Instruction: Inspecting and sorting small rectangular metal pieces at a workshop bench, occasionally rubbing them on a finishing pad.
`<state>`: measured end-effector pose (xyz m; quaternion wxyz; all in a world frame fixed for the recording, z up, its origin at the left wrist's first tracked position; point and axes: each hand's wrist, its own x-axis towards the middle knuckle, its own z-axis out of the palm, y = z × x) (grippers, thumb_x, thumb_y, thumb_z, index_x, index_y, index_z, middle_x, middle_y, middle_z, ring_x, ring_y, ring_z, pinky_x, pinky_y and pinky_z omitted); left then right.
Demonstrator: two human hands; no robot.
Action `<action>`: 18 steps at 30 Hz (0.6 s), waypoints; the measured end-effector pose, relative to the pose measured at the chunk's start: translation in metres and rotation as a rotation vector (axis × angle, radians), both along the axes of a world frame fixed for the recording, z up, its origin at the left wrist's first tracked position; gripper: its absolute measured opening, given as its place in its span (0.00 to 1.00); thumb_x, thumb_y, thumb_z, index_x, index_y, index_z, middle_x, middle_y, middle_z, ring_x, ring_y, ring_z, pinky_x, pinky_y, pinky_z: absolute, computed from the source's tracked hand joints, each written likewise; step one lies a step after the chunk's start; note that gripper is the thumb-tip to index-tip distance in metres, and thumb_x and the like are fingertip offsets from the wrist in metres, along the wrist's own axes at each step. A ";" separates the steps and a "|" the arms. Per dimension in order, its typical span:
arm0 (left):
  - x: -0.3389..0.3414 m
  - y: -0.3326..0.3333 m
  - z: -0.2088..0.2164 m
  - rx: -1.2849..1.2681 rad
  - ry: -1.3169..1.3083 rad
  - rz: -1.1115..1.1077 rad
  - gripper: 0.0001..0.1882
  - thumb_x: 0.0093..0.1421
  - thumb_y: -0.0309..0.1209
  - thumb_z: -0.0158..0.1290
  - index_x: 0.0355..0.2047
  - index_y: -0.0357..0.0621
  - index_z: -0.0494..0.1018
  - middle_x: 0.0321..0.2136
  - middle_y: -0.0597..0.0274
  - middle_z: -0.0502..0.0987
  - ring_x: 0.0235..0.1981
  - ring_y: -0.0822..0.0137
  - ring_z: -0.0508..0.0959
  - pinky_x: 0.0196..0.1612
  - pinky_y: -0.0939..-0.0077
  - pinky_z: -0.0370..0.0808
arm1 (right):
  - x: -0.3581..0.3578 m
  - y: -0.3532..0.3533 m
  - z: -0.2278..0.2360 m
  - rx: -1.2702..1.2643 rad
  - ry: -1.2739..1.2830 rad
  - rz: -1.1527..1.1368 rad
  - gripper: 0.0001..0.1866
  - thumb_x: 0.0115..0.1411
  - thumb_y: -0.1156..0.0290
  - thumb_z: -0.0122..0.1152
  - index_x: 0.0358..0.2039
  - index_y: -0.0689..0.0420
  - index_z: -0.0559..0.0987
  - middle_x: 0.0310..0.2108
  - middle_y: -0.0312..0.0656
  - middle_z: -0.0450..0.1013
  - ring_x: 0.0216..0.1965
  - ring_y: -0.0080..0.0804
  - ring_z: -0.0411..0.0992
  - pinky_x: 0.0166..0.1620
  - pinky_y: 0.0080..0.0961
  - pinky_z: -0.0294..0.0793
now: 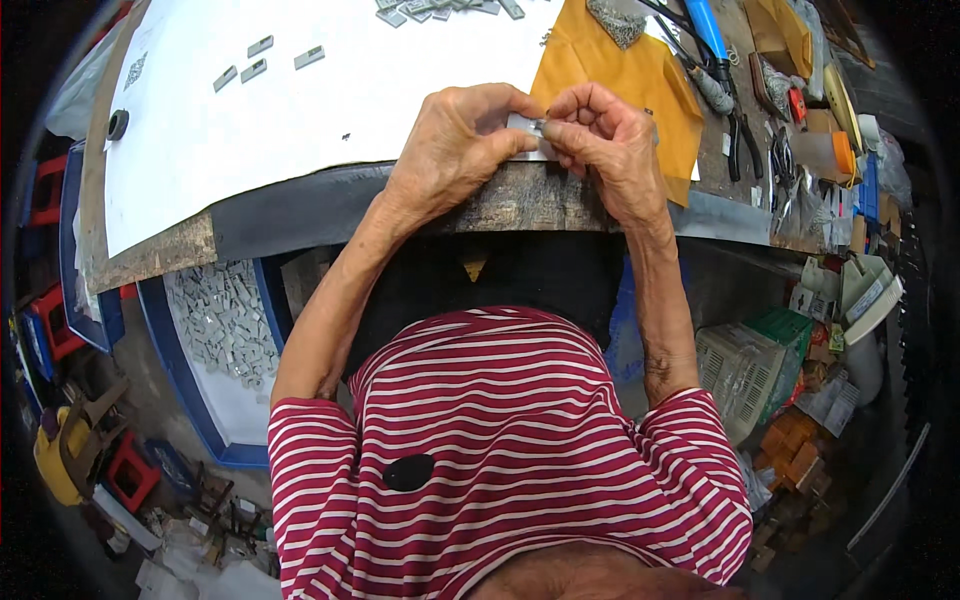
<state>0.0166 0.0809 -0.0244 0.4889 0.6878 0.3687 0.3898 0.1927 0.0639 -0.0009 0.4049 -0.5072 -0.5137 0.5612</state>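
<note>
At the table's front edge, my left hand (455, 140) is closed, its thumb and forefinger pinching a small flat grey metal piece (520, 123). My right hand (615, 145) meets it from the other side. Its thumb and forefinger are pressed together over the piece's right end, at a tiny dark bit too small to name. A yellow-orange cloth (580, 65) lies just beyond and beside the right hand. On the white sheet (300, 140) to the left are several loose grey rectangular pieces (254, 69), and a pile of similar pieces (440, 10) is at the far side.
A bag of tiny metal parts (620, 22) rests on the cloth. Black-handled pliers (745, 145), a blue-handled tool (706, 28) and clutter crowd the right side. A black ring (118, 124) sits far left. Below the table, a blue tray (185, 370) holds many grey pieces.
</note>
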 end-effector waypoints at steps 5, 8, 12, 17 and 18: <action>0.001 0.001 0.000 -0.017 -0.003 -0.027 0.11 0.49 0.26 0.56 0.34 0.39 0.75 0.21 0.66 0.75 0.22 0.78 0.72 0.25 0.88 0.70 | 0.002 0.000 -0.003 -0.002 0.028 0.007 0.07 0.50 0.77 0.58 0.30 0.62 0.71 0.19 0.34 0.68 0.18 0.14 0.65 0.19 0.09 0.61; 0.000 0.001 -0.001 -0.022 0.003 -0.034 0.11 0.49 0.27 0.56 0.34 0.40 0.75 0.22 0.64 0.76 0.24 0.76 0.74 0.27 0.86 0.73 | 0.002 0.000 -0.004 -0.028 0.059 0.003 0.07 0.50 0.77 0.58 0.30 0.62 0.71 0.19 0.34 0.69 0.18 0.15 0.66 0.20 0.09 0.62; 0.000 0.001 -0.001 -0.056 0.025 -0.047 0.11 0.49 0.26 0.56 0.35 0.38 0.75 0.24 0.62 0.76 0.25 0.75 0.75 0.29 0.85 0.73 | 0.000 0.000 -0.004 -0.044 0.112 0.008 0.07 0.49 0.76 0.58 0.29 0.62 0.71 0.18 0.35 0.69 0.18 0.17 0.67 0.20 0.10 0.64; 0.001 0.001 -0.001 -0.106 0.037 -0.044 0.11 0.49 0.25 0.55 0.35 0.37 0.74 0.24 0.63 0.76 0.26 0.77 0.74 0.30 0.87 0.72 | -0.005 -0.002 -0.004 -0.048 0.102 -0.033 0.07 0.49 0.77 0.58 0.28 0.62 0.70 0.17 0.34 0.68 0.17 0.16 0.65 0.19 0.10 0.61; 0.001 0.001 0.000 -0.106 0.038 -0.043 0.11 0.49 0.25 0.55 0.35 0.37 0.74 0.24 0.63 0.76 0.26 0.77 0.74 0.30 0.87 0.72 | -0.007 -0.002 -0.003 -0.044 0.099 -0.054 0.06 0.48 0.78 0.57 0.27 0.62 0.70 0.16 0.34 0.67 0.16 0.15 0.64 0.18 0.10 0.59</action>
